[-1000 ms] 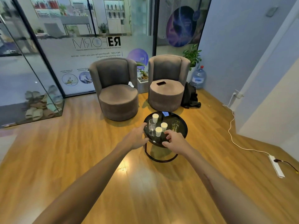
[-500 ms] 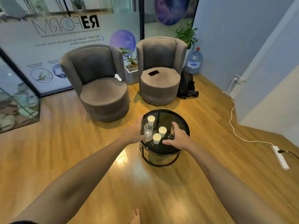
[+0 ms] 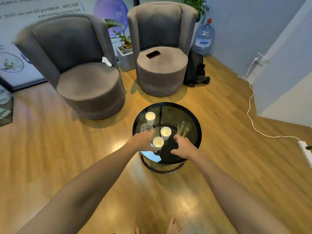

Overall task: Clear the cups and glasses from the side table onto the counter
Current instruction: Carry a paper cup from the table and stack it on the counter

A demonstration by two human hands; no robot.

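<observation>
Fingers of the left hand (image 3: 145, 141) reach forward and slightly spread over the side table (image 3: 196, 146); the fingertips meet the clear glass (image 3: 146, 127) at the table's 9 o'clock, though whether they curl round it I cannot tell. The thumb lies just beside the nearest paper cup (image 3: 158, 143), at about 7 o'clock. The right hand (image 3: 183, 146) hovers over the near right part of the top, fingers loosely apart and holding nothing, its fingertips just short of the glass of yellowish drink (image 3: 183, 130) at 3 o'clock.

A second paper cup (image 3: 165, 133) stands near the table's centre, between the two hands, and a third paper cup (image 3: 150, 117) at 11 o'clock, just behind the clear glass. All five vessels stand upright, mouths up.

Beyond the table sit two grey armchairs: the left armchair (image 3: 87, 78) with a small white object (image 3: 106, 61) on its seat edge, the right armchair (image 3: 162, 65) with a dark phone (image 3: 153, 54). A potted plant (image 3: 125, 43) stands between them; a water jug (image 3: 203, 39) and a dark bag (image 3: 195, 70) lie to the right. A white cable (image 3: 251, 105) runs to a power strip (image 3: 305, 152), cut by the frame edge.

The left hand hides the lower part of the clear glass, and reflections blur the glass tabletop. Bare toes (image 3: 173, 225) show at the bottom edge.
</observation>
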